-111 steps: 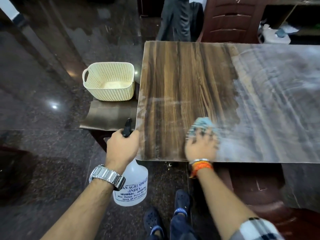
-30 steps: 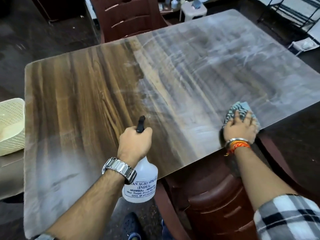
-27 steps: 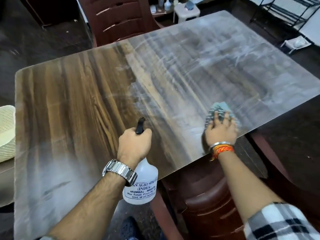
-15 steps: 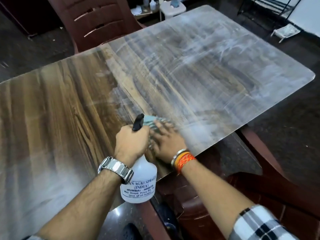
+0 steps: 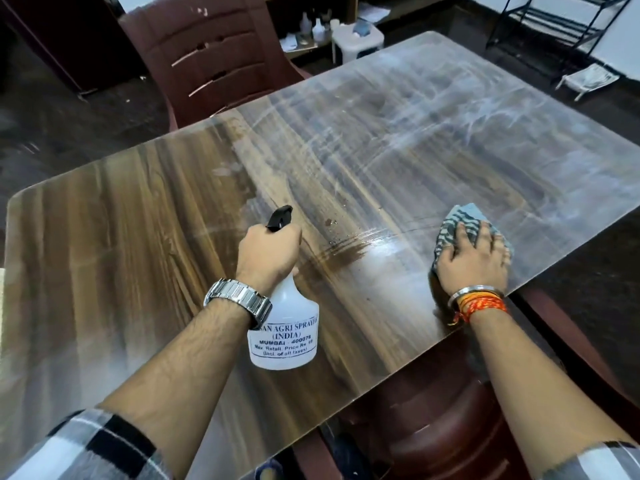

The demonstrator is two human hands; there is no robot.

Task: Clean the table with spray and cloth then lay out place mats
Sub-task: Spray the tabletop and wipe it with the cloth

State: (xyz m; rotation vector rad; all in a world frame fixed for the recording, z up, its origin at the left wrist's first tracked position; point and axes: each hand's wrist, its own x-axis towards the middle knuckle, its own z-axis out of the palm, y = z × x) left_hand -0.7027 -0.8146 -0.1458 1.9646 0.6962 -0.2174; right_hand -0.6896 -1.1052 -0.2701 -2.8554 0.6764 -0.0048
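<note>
My left hand (image 5: 268, 256) grips the neck of a white spray bottle (image 5: 284, 334) with a black nozzle, held above the middle of the wooden table (image 5: 114, 244). My right hand (image 5: 472, 259) presses flat on a blue-grey striped cloth (image 5: 459, 220) near the table's right front edge. A wet streak with droplets runs on the wood between the two hands. The right half of the tabletop looks hazy with smears; the left half shows dark wood grain. No place mats are in view.
A dark red plastic chair (image 5: 214, 60) stands at the table's far side, another (image 5: 443, 420) is tucked under the near edge. A white stool (image 5: 356, 39) with bottles and a black metal rack (image 5: 561, 29) stand behind the table.
My right hand has swept the cloth from beside the bottle out to the right along the front edge, leaving a wet streak. The left hand and bottle have stayed over the table.
</note>
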